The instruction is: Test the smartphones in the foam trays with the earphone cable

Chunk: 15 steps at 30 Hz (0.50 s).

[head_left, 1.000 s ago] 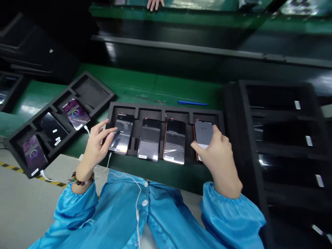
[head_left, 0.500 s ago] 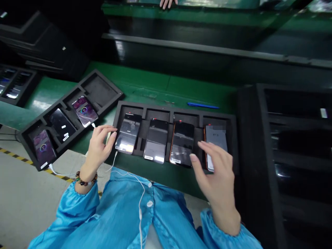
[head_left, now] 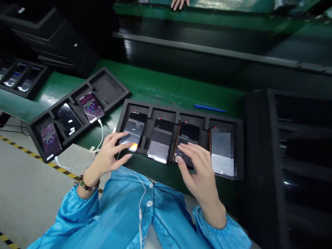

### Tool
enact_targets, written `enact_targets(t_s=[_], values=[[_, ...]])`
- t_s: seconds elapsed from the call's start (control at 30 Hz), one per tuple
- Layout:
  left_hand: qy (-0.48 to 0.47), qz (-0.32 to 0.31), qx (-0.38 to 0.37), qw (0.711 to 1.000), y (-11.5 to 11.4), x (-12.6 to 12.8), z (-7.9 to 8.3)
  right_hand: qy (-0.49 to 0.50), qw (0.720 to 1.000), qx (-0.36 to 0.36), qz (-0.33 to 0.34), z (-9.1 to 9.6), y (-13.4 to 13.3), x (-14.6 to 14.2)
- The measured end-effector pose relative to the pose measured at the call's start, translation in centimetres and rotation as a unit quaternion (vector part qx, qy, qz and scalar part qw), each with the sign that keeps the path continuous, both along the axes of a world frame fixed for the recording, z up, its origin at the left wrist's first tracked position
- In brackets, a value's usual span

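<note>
A black foam tray (head_left: 164, 113) in front of me holds several phones, one per compartment. Over the lower part of the leftmost phone (head_left: 138, 125) my left hand (head_left: 110, 154) is open, its fingers spread. That phone shows a bright orange patch near its bottom edge. Beside it lies a dark-screened phone (head_left: 160, 141). My right hand (head_left: 198, 167) is open above the orange-edged third phone (head_left: 188, 133), hiding its lower right; whether the fingertips touch its glass I cannot tell. At the tray's right end, another orange-edged phone (head_left: 221, 160) has a pale lit screen, partly blurred.
A second foam tray (head_left: 107, 86) sits angled at left, with a purple-screened phone (head_left: 92, 108) plugged into a white cable (head_left: 101, 129). A blue pen (head_left: 210, 108) lies behind the front tray. Black trays (head_left: 64, 41) are stacked at far left. Across the bench rests another person's hand (head_left: 180, 3).
My left hand has moved right, from the leftmost phone's side to over its lower part. My right hand has shifted left from the fourth phone to the third. The view has turned slightly.
</note>
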State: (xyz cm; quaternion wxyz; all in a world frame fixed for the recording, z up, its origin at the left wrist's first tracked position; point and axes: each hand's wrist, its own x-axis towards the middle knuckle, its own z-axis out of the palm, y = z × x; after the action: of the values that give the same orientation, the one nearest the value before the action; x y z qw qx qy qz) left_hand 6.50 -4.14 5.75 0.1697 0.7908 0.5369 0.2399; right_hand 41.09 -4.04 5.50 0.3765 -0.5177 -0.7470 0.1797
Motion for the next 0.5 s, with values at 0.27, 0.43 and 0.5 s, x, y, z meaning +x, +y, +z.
enact_targets(t_s=[0.27,0.43,0.5], values=[[-0.107,0.22,-0.316,0.917,-2.3,-0.9,1.1,-0.037,0.998,-0.055,-0.012,0.1,1.6,-0.1],[-0.347,0.25,-0.387,0.817,-2.4,1.8,-1.0,-0.123,0.982,-0.127,0.07,-0.4,7.6,-1.8],[-0.399,0.301,-0.373,0.782,-2.8,2.8,-1.9,-0.147,0.976,-0.139,0.079,-0.5,9.8,-2.5]])
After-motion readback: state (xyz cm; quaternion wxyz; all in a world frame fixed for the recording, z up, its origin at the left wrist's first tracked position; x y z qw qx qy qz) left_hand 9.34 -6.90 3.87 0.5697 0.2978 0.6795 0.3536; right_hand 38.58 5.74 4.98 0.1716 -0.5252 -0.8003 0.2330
